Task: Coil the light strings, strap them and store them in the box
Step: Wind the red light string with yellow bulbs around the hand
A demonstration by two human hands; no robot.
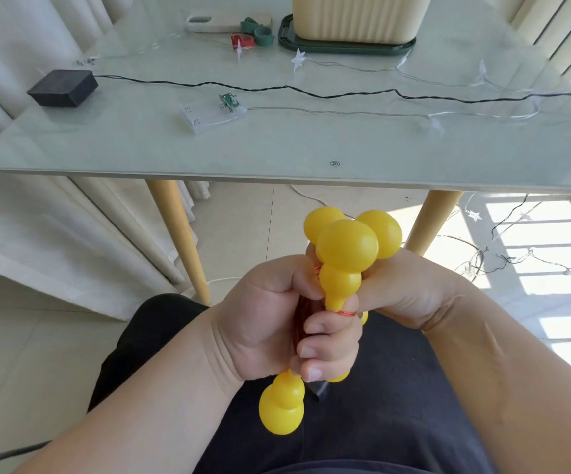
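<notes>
The left hand (270,323) is closed in a fist around the middle of a bundled yellow gourd light string (345,248), with its curled fingertips turned toward the camera. The right hand (410,289) is pressed in from the right, and the upper part of the same bundle is pinched by it just below the top gourds. Three gourd bulbs are seen above the hands, and another gourd (282,405) hangs beneath the left fist. A loop of red wire (345,314) is wound near the neck of the front bulb. The bundle is held over the person's lap, near of the table edge.

On the glass table (277,155), a black battery case (62,87) is set at far left, with its black cord (311,92) stretched out to the right. A clear battery case (210,116) lies nearer, and its thin wire is also led to the right. A star light string (298,59) is spread further back. At the far edge, a cream box (355,18) is placed on a dark green lid (345,49); green straps (260,32), a red strap (243,41) and a phone (215,22) lie to its left. More light strings (516,261) are trailed over the floor at right.
</notes>
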